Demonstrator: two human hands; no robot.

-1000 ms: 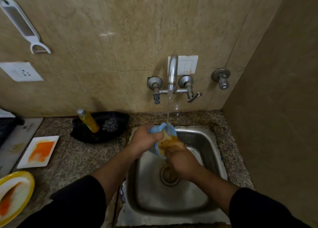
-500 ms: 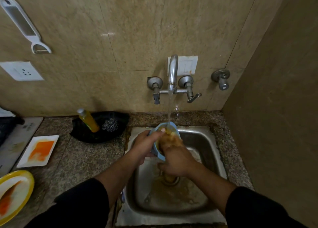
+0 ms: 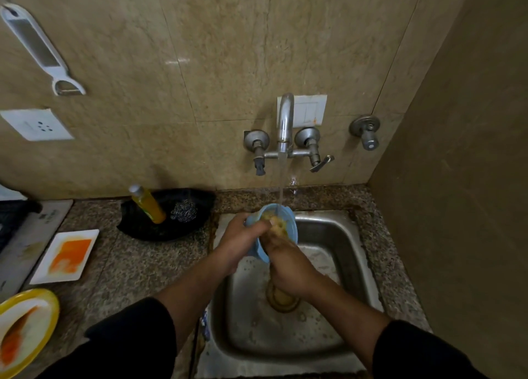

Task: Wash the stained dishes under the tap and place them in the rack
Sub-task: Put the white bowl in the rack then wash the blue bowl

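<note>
Bowl: small light-blue plastic bowl, tilted on edge above the steel sink, directly under the stream from the wall tap
Left hand: I read it as clamped on the bowl's left rim, thumb over the edge, fingers behind
Right hand: fingers pressed into the bowl's cavity against yellow-brown residue; pressed flat or curled, I cannot tell
Handling estimate: light, stiff, unlikely to break; wet and greasy, so slippery
Hold point: I would hold the rim with thumb opposed to fingers, not the smooth outer wall
Risk: the rim could twist out under the rubbing pressure
Pending items: white rectangular dish and yellow-rimmed plate, both orange-stained, on the granite counter
Rack: not in view
</note>
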